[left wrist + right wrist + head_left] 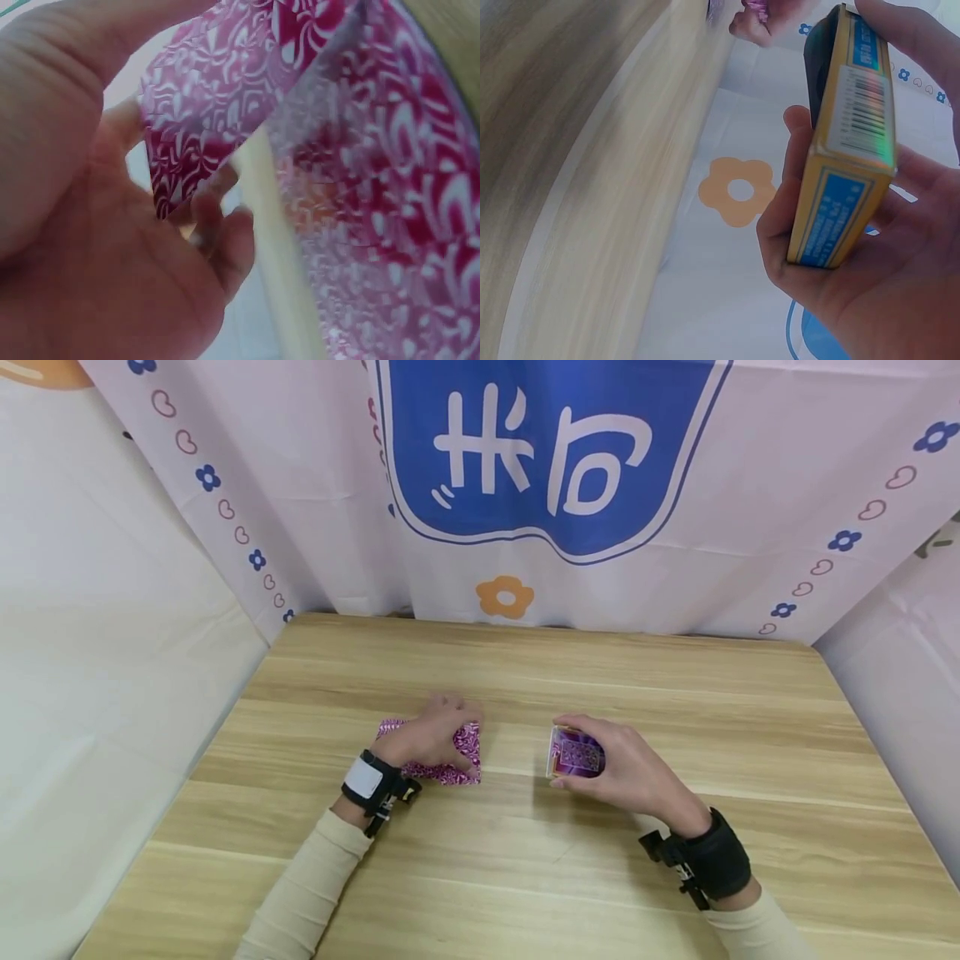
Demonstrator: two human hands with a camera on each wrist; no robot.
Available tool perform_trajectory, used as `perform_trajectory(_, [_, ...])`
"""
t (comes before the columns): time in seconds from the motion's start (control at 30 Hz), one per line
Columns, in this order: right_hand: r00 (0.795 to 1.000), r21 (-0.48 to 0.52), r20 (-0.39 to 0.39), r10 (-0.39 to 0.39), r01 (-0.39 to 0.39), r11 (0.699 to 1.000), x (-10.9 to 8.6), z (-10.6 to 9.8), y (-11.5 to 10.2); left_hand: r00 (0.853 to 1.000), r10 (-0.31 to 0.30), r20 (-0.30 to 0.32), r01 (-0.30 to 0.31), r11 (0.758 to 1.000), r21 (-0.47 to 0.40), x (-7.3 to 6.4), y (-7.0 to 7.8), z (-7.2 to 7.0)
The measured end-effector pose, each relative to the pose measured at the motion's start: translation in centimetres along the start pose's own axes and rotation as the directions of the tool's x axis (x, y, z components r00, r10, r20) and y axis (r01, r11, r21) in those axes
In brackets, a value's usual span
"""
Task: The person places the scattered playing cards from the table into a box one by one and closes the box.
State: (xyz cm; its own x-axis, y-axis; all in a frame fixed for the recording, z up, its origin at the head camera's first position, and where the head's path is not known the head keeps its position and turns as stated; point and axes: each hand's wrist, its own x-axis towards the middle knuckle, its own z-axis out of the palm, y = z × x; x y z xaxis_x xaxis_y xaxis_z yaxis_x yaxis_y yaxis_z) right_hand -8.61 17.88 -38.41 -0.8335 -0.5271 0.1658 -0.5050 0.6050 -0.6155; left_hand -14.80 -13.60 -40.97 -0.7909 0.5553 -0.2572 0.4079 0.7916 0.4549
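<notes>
Playing cards (468,745) with purple-pink backs and white swirls lie overlapping on the left half of the table. My left hand (429,735) is over them, thumb at the near edge and fingers at the far edge. In the left wrist view it grips some of the cards (214,90), lifted at an angle beside more cards (405,165). My right hand (633,768) holds a small card box (579,757) between thumb and fingers. A card back is pictured on its purple face; the gold side with a barcode (864,112) shows in the right wrist view.
Both hands work over a light wood-grain table (480,877). A white curtain with a blue emblem (540,460) and an orange flower (505,597) hangs along its far edge. White cloth (97,610) stands at the left side. Each wrist wears a black strap with a camera.
</notes>
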Motion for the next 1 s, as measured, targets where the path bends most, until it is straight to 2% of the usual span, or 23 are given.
perform_trajectory(0.1, [1.000,0.005,0.003,0.004,-0.004,1.000,0.0,0.0,0.0,0.997,0.072,0.019,-0.072,0.997,-0.023,-0.2,0.7,-0.4])
perform_trajectory(0.17, [1.000,0.003,0.005,0.005,-0.005,1.000,0.0,0.0,0.0,0.993,0.113,0.024,-0.110,0.991,-0.080,-0.4,1.5,-0.7])
perform_trajectory(0.3, [1.000,0.000,0.002,-0.002,0.002,1.000,0.0,-0.1,0.0,0.990,0.139,0.001,-0.136,0.970,-0.201,-1.1,3.4,-1.5])
perform_trajectory(0.37, [1.000,0.001,0.001,-0.005,0.005,1.000,0.0,-0.1,0.0,0.993,0.117,-0.025,-0.120,0.958,-0.260,-1.3,4.1,-1.6])
perform_trajectory(0.47, [1.000,0.001,0.000,-0.007,0.007,1.000,0.0,-0.1,0.0,0.990,0.092,-0.107,-0.122,0.938,-0.325,-1.3,4.8,-1.4])
perform_trajectory(0.6, [1.000,-0.001,0.001,-0.009,0.009,1.000,0.0,-0.1,0.0,0.970,0.046,-0.239,-0.146,0.896,-0.420,-1.3,5.7,-0.9])
perform_trajectory(0.7, [1.000,-0.004,-0.001,-0.010,0.010,1.000,0.0,-0.1,0.0,0.951,-0.013,-0.309,-0.156,0.844,-0.514,-1.1,6.5,-0.4])
perform_trajectory(0.83, [1.000,-0.001,-0.010,-0.004,0.004,1.000,0.0,-0.2,0.0,0.925,-0.079,-0.371,-0.171,0.788,-0.592,-0.7,7.6,0.3])
perform_trajectory(0.9, [1.000,-0.001,-0.014,-0.001,0.001,1.000,0.0,-0.2,0.0,0.916,-0.098,-0.389,-0.176,0.774,-0.609,-0.6,8.0,0.7])
perform_trajectory(1.0, [1.000,-0.003,-0.015,0.007,-0.007,1.000,0.0,-0.2,0.1,0.911,-0.111,-0.396,-0.179,0.759,-0.626,-0.4,8.5,1.3])
